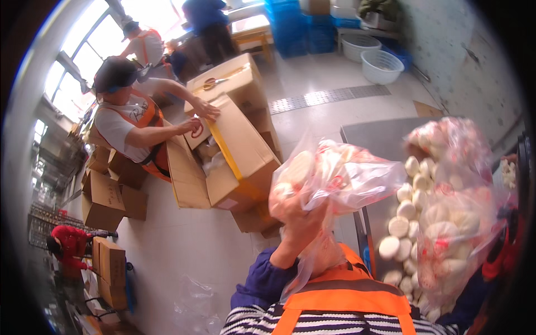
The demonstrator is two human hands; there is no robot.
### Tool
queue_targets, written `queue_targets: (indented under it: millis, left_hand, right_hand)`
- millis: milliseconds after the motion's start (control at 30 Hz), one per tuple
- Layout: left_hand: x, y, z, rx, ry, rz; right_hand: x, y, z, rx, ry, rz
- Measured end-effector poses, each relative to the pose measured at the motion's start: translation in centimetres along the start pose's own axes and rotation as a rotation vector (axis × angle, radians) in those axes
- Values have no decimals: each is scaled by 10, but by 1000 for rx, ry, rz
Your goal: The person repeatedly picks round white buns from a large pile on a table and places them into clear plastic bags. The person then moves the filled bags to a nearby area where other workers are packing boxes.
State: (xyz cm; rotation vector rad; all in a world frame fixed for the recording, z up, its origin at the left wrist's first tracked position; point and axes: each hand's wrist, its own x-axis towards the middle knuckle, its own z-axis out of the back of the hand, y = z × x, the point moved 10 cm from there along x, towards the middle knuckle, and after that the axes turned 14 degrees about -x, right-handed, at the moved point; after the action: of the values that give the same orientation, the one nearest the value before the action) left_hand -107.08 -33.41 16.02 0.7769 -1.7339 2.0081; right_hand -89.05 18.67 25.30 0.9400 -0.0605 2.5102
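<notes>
Raised before my chest, my left hand (298, 224) grips the gathered plastic of clear bags (341, 176) with red print, holding pale round food pieces. My right hand does not show; a dark blue sleeve (471, 295) is at the lower right, beside another large clear bag (454, 234) of such pieces. Loose pale round pieces (398, 226) lie along the metal table (370, 140) between the held bags and that large bag. A further filled bag (450, 136) rests at the table's far end.
Across from me on the left, a co-worker (130, 117) presses on an open cardboard box (247, 146) with yellow tape. Scissors (214, 83) lie on a box behind it. White baskets (382, 67) and blue crates (287, 29) stand at the back; clear plastic (197, 301) lies on the floor.
</notes>
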Motion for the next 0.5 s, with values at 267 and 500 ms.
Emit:
queue_targets:
  millis: [267,500]
  left_hand:
    - [158,113,-61,-281,-77,216]
    - [276,261,-78,-275,-127,497]
  right_hand:
    - [82,0,-121,-5,112,-97]
    - [159,57,-207,-47,99,-167]
